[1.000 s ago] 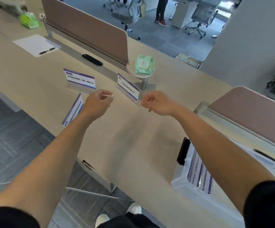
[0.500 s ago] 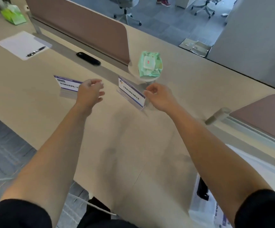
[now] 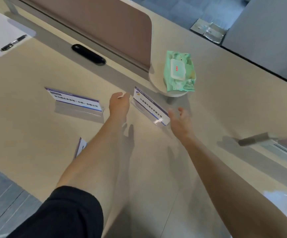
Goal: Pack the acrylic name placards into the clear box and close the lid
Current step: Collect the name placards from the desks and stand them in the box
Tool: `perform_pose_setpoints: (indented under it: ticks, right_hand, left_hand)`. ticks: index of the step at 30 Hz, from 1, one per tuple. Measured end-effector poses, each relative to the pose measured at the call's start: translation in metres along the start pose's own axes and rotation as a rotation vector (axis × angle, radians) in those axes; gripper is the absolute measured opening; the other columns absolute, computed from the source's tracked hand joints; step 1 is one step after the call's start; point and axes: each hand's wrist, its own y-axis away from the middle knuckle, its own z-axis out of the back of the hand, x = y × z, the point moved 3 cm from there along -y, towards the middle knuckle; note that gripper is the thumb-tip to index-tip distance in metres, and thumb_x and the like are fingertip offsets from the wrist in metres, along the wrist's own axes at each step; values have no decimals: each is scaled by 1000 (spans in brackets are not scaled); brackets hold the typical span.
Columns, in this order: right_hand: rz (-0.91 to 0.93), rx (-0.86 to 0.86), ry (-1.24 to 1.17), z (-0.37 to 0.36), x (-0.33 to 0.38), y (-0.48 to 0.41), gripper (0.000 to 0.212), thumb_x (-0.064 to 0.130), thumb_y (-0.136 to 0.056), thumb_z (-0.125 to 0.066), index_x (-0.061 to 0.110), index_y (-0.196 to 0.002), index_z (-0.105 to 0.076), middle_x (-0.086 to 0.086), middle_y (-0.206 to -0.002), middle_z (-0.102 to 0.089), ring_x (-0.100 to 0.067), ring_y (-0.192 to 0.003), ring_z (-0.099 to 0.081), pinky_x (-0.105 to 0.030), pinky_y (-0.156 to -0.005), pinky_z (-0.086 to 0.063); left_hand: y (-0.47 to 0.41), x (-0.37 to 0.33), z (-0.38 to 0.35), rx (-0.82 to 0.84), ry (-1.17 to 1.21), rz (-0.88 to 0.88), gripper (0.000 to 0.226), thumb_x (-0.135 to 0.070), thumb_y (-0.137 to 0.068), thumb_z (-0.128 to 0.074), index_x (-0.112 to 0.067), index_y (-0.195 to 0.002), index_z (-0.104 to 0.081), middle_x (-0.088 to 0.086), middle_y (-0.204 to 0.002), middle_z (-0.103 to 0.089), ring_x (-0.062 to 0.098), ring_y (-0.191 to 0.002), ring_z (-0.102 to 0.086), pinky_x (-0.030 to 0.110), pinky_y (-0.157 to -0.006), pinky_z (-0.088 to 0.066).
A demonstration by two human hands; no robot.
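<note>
1. Acrylic middle placard (image 3: 150, 107): stands on the desk (image 3: 36, 134) at centre frame, slanting from upper left to lower right, between my two hands.
2. Left hand (image 3: 119, 104): seen from the back, with my fingers loosely curled and holding nothing. The tips are just beside the placard's upper-left end; I cannot tell whether they touch it.
3. Right hand (image 3: 179, 121): my fingers and thumb are spread apart and empty, just beside the placard's lower-right corner.
4. Left placard (image 3: 74, 100): stands upright, apart from the middle one, to the left of my left hand.
5. Third placard (image 3: 80, 146): lower left, mostly hidden behind my left forearm.
6. Box (image 3: 280, 203): only a blurred pale corner shows at the lower-right edge, well apart from the placards.
7. Green wipes (image 3: 179, 71): lie on a round stand (image 3: 156, 83), just above the middle placard.
8. Paper (image 3: 1, 31) with pen (image 3: 13, 42): upper left of the frame.
</note>
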Motion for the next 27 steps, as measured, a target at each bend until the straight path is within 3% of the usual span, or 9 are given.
perform_pose_setpoints:
  ticks: [5, 8, 11, 15, 17, 19, 21, 24, 27]
  right_hand:
    - [-216, 28, -189, -35, -25, -23, 77, 62, -93, -42, 17, -154, -24, -6, -156, -37, -29, -139, -41, -49, -116, -29]
    - [-273, 35, -311, -55, -33, -32, 84, 73, -86, -35, 26, -154, -20, 1, -159, -33, -28, -137, -43, -50, -116, -29]
    - [-277, -12, -538, -63, -44, -41, 74, 59, -96, -42, 27, -157, -12, 4, -162, -25, -18, -144, -32, -41, -120, -24]
    - [-297, 59, -624, -68, -50, -43, 90, 77, -68, -47, 36, -146, -26, 1, -148, -43, -21, -134, -43, -38, -112, -34]
    - [-308, 104, -654, -68, -48, -37, 90, 74, -75, -47, 33, -151, -23, 0, -154, -39, -19, -140, -38, -38, -116, -29]
    - [-298, 101, -694, -65, -49, -30, 75, 58, -96, -44, 27, -157, -14, 1, -160, -30, -14, -142, -31, -29, -113, -23]
    - [-250, 109, -702, -60, -52, -17, 67, 47, -103, -41, 24, -158, -11, 3, -160, -29, -10, -137, -32, -25, -110, -21]
    - [-175, 70, -664, -42, -46, 9, 83, 60, -89, -45, 24, -157, -14, 7, -147, -36, -13, -136, -35, -28, -113, -23]
    - [-81, 3, -687, -9, -30, 35, 86, 57, -80, -43, 18, -153, -21, 3, -143, -37, -9, -130, -38, -24, -104, -26]
  left_hand:
    - [-44, 7, -31, 112, -72, -12, 60, -54, -76, -61, -28, -130, -55, -3, -131, -58, 20, -117, -57, 46, -102, -48]
    - [-57, 22, -42, 166, -32, -32, 60, -59, -81, -61, -30, -133, -54, -8, -131, -58, 14, -120, -55, 37, -106, -44]
    - [-65, 27, -55, 254, 3, -78, 54, -56, -87, -61, -27, -132, -55, -8, -125, -59, 13, -115, -57, 30, -97, -45]
    - [-70, 27, -66, 330, -55, -87, 37, -54, -81, -64, -26, -104, -65, 4, -108, -70, 25, -107, -67, 44, -98, -51]
    - [-62, 26, -69, 288, -60, -76, 38, -51, -87, -61, -25, -115, -60, -1, -106, -68, 16, -101, -66, 31, -87, -55]
    - [-48, 26, -66, 215, -83, -95, 39, -44, -95, -54, -21, -127, -53, -7, -104, -62, 5, -93, -62, 15, -70, -52]
    - [-33, 28, -60, 189, -88, -144, 41, -47, -95, -52, -22, -128, -50, -3, -108, -62, 8, -94, -63, 18, -72, -54]
    - [4, 18, -48, 157, -51, -217, 41, -50, -92, -54, -23, -123, -52, 1, -111, -63, 15, -96, -66, 21, -68, -53]
    - [48, 4, -43, 111, -2, -287, 41, -44, -95, -56, -20, -127, -52, -2, -112, -60, 2, -88, -65, 10, -62, -49]
